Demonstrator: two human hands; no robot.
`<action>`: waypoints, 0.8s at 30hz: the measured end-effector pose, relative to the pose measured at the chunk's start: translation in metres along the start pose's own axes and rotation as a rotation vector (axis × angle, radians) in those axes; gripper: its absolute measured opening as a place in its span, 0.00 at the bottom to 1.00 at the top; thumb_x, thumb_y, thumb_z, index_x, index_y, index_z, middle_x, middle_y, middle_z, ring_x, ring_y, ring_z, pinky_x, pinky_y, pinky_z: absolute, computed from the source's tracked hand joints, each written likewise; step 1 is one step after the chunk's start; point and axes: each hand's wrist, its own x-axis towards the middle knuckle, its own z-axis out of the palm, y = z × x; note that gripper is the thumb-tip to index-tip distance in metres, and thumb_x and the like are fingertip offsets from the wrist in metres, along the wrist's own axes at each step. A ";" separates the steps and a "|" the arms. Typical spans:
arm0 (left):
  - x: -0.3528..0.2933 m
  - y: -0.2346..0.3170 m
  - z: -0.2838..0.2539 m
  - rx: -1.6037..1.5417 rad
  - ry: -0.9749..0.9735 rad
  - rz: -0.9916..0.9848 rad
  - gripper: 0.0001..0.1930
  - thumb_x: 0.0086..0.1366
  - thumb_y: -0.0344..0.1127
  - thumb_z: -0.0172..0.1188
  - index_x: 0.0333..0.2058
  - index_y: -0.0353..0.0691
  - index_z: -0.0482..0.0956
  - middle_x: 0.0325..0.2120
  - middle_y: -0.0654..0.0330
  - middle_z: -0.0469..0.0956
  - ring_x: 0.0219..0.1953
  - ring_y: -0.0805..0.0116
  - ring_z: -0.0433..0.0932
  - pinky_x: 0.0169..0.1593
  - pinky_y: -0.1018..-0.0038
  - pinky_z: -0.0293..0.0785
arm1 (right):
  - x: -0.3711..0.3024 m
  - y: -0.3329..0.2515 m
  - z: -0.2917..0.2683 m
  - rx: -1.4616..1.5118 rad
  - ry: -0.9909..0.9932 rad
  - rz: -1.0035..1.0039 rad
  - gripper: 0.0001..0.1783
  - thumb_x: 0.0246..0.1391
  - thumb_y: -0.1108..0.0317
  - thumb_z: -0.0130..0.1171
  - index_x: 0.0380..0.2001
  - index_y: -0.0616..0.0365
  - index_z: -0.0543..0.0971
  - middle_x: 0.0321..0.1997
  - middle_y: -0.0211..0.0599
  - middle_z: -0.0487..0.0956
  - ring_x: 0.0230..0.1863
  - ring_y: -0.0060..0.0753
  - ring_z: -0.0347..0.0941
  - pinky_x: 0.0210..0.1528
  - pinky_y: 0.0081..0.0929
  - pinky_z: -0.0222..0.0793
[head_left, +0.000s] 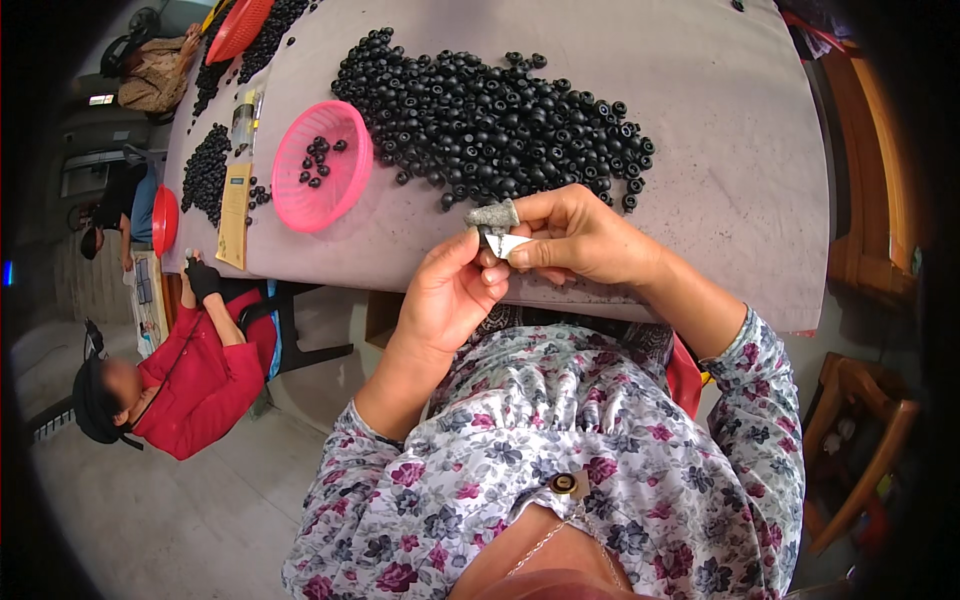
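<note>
My hands meet just above the table's near edge. My right hand [590, 238] pinches a small white pointed piece [512, 244] between thumb and fingers; whether it is a blade or folded card I cannot make out. A grey fabric finger cover [492, 214] sits over its index fingertip. My left hand [447, 290] is closed, its thumb and fingertips on a small black piece [487, 235] against the white one, mostly hidden by the fingers. Beyond my hands spreads a large heap of black, round, hollow-centred pieces [500, 125].
A pink plastic basket [283, 170] with several black pieces stands left of the heap. Past it lie a tan paper strip [234, 215] and a smaller black heap [207, 170]. A person in red [215, 370] works at the left; a wooden chair [865, 440] stands right.
</note>
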 end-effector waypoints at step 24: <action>-0.014 0.026 -0.011 0.158 0.016 0.093 0.07 0.68 0.34 0.59 0.37 0.36 0.78 0.27 0.63 0.76 0.27 0.73 0.74 0.32 0.77 0.71 | 0.004 0.004 -0.002 0.056 0.030 0.002 0.12 0.58 0.72 0.62 0.46 0.63 0.80 0.26 0.25 0.78 0.17 0.12 0.65 0.18 0.14 0.57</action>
